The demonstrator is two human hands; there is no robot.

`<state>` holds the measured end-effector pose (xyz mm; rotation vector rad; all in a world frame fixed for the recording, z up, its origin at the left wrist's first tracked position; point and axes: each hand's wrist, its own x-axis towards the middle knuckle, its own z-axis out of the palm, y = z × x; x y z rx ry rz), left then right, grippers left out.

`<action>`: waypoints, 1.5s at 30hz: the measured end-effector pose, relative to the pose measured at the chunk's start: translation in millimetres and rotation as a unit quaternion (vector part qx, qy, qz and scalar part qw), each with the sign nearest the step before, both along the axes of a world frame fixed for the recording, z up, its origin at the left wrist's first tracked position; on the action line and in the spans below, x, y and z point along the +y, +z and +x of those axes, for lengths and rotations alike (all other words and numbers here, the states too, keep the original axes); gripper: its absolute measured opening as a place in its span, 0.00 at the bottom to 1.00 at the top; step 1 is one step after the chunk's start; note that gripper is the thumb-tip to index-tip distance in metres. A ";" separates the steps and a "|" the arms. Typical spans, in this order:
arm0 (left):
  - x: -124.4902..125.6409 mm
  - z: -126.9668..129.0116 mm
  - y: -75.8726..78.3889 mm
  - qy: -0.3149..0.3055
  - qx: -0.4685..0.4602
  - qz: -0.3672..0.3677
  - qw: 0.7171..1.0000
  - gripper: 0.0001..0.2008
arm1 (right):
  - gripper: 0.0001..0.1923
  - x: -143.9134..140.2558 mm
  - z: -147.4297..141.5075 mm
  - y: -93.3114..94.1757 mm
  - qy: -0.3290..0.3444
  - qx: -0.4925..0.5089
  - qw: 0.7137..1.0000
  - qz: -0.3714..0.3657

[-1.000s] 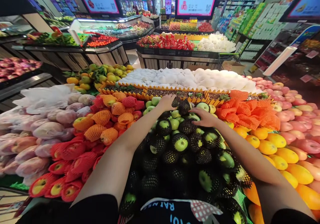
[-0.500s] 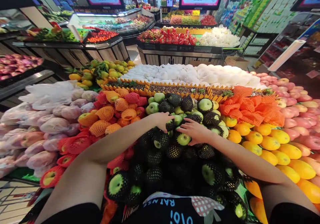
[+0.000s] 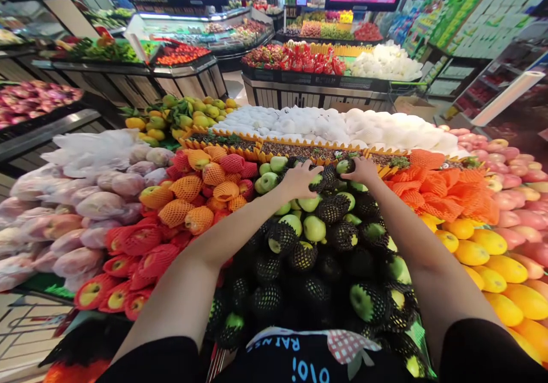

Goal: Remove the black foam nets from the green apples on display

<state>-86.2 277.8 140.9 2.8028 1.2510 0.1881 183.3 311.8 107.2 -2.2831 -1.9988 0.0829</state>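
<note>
My left hand reaches to the back of the green apple pile, its fingers curled over a green apple in a black foam net. Just to the right, my right hand grips another netted green apple, thumb below and fingers above. A dark netted fruit lies between the hands. Nearer to me are a bare green apple and several more apples in black nets, such as a netted apple. The fingertips of my left hand are partly hidden.
Orange and red netted fruit lies left of the apples, with wrapped fruit beyond. Orange empty nets and yellow mangoes lie to the right. A low orange fence and white-wrapped fruit stand behind.
Both hands have moved away from me to the back of the apple pile and further apart. The bare green apple in the middle now shows uncovered. The view has shifted slightly.
</note>
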 end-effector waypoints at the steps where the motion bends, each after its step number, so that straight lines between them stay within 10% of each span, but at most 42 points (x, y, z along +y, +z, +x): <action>1: 4.4 8.4 -4.0 0.007 0.025 0.004 1.000 0.40 | 0.41 3.1 -3.3 -2.2 -0.002 -0.010 1.000 -0.010; 7: 10.6 34.2 -26.5 -0.017 0.105 -0.013 0.994 0.41 | 0.48 -34.6 -12.8 18.0 0.033 -0.025 0.999 0.032; 11: -10.0 41.0 -28.3 -0.162 0.070 -0.041 0.983 0.46 | 0.29 -120.5 -23.8 34.7 0.157 -0.029 0.986 -0.040; 14: -24.6 51.6 -35.7 -0.242 0.105 -0.113 0.958 0.48 | 0.32 -176.3 -43.6 24.0 0.205 -0.079 0.963 -0.154; 18: -32.0 66.4 -49.6 -0.223 0.096 -0.094 0.966 0.46 | 0.40 -199.9 -66.8 -6.7 0.173 -0.108 0.974 -0.103; 26: -29.0 34.2 -32.7 -0.196 -0.110 -0.079 0.971 0.44 | 0.31 -196.9 -53.6 3.8 0.123 0.003 0.992 0.029; 31: -10.8 -26.9 2.7 -0.068 -0.237 -0.037 0.968 0.42 | 0.32 -155.5 25.3 40.6 -0.082 0.122 0.979 0.142; 35: 3.4 -82.1 12.6 0.037 -0.205 -0.032 0.978 0.44 | 0.34 -107.5 92.2 13.5 -0.207 0.075 0.967 0.128; 40: 0.5 -135.5 -16.8 0.057 -0.114 -0.089 0.988 0.45 | 0.38 -76.4 115.5 -39.3 -0.150 0.120 0.979 0.061; 45: 2.5 -146.4 -61.3 0.097 -0.104 -0.113 0.983 0.44 | 0.33 -53.7 106.0 -42.4 -0.118 0.118 0.981 0.097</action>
